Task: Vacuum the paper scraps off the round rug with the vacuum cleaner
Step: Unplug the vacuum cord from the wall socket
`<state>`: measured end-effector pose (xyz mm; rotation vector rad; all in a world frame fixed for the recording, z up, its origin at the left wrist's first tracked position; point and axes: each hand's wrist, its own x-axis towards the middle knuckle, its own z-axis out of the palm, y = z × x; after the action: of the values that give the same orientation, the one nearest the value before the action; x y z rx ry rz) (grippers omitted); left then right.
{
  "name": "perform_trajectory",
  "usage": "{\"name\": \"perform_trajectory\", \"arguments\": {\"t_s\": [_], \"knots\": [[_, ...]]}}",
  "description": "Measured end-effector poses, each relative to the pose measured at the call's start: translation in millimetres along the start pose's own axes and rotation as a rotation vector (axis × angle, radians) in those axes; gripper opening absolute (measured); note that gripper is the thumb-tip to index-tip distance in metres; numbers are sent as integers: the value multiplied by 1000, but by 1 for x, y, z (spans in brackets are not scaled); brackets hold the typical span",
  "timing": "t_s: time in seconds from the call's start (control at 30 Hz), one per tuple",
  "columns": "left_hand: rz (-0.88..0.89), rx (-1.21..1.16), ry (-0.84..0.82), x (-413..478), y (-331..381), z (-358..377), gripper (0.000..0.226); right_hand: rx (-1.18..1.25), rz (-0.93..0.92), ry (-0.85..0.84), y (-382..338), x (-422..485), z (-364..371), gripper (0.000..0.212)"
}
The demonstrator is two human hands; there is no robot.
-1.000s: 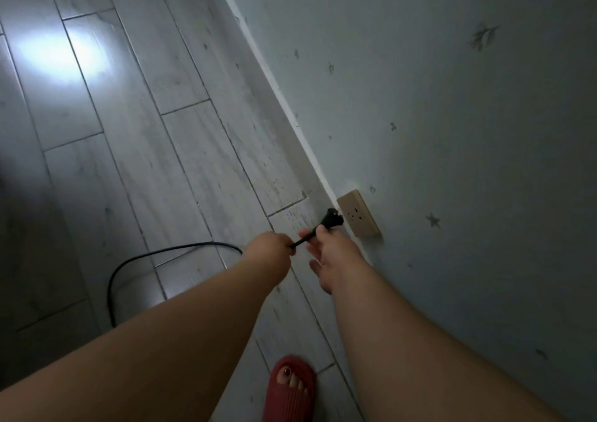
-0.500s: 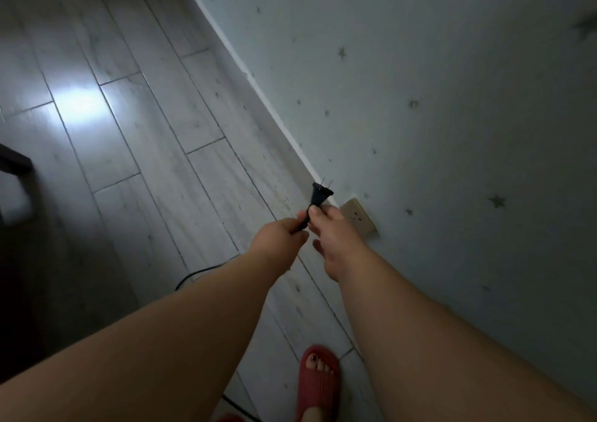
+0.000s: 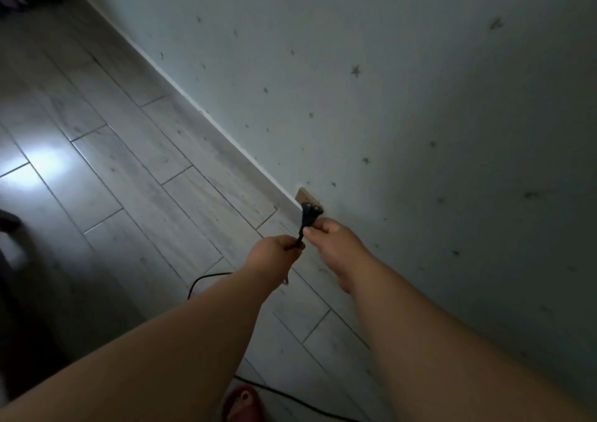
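Plug [image 3: 310, 210] at socket [image 3: 306, 196], pinched by right hand [image 3: 332, 244]; left hand [image 3: 274, 255] grips cord [image 3: 301, 232].

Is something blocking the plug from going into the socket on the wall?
Nothing visible does. The plug, pinched by the right hand, is right at the socket; the left hand holds its cord.

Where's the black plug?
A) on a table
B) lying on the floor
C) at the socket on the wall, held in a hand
C: the right hand pinches the black plug right at the wall socket, and the left hand holds its cord.
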<state>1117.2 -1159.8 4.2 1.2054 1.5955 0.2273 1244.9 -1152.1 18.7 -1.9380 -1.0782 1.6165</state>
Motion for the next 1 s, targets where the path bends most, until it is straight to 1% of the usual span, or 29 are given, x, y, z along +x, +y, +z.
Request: {"name": "perform_trajectory", "arguments": {"t_s": [0.13, 0.23, 0.4, 0.53, 0.7, 0.87, 1.0], "knots": [[51, 277, -33, -26, 17, 19, 31, -52, -17, -6, 16, -33, -26, 14], [72, 356, -19, -42, 28, 35, 30, -36, -30, -8, 27, -55, -44, 19], [81, 305, 53, -83, 54, 91, 26, -32, -89, -30, 55, -101, -97, 29], [75, 293, 160, -129, 75, 144, 30, -73, -159, -88, 80, -143, -148, 31], [82, 186, 267, -173, 89, 211, 30, -85, -225, -123, 119, -179, -193, 31], [49, 95, 253, -193, 82, 252, 26, -68, -206, -148, 157, -204, -216, 33], [12, -73, 243, -190, 63, 276, 25, -78, -189, -140, 191, -212, -227, 31]]}}
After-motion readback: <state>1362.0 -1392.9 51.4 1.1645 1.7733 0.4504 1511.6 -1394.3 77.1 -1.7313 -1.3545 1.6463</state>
